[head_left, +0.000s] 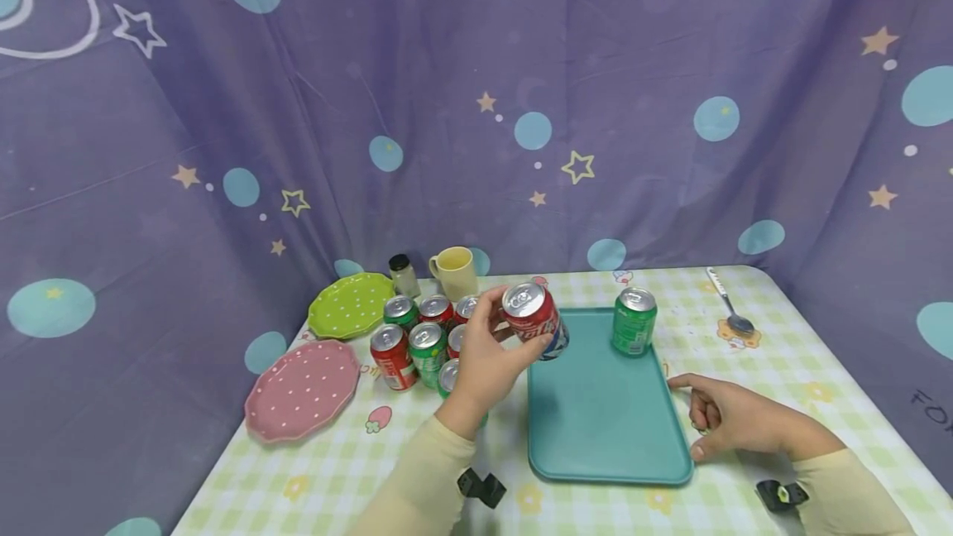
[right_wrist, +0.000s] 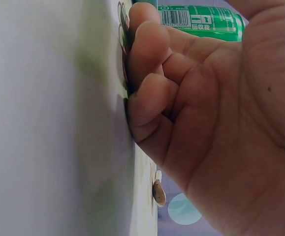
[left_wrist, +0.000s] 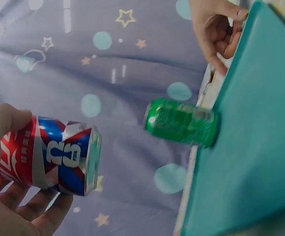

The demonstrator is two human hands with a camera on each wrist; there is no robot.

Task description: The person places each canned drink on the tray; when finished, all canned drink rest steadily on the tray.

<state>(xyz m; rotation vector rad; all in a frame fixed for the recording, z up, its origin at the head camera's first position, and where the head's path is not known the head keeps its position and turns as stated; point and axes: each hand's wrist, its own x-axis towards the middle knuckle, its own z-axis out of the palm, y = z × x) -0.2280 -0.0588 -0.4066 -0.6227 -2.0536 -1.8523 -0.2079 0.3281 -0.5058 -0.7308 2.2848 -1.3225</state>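
Observation:
My left hand [head_left: 487,358] grips a red and blue soda can [head_left: 530,317] above the left part of a teal tray [head_left: 606,428]. In the left wrist view the can [left_wrist: 48,155] is tilted, with fingers beneath and the thumb over it. A green soda can [head_left: 634,323] stands upright at the tray's far right corner. At the tray's right edge rests my right hand [head_left: 744,420], its index fingertip and thumb touching the rim. Its other fingers are bent, and the right wrist view shows them against the tablecloth.
Several red and green cans [head_left: 428,346] stand grouped left of the tray, partly behind my left hand. Beyond them are a yellow mug [head_left: 456,273] and a black-lidded jar [head_left: 403,278]. A green plate [head_left: 350,306] and a pink plate [head_left: 304,391] lie left; a spoon [head_left: 731,304] lies right.

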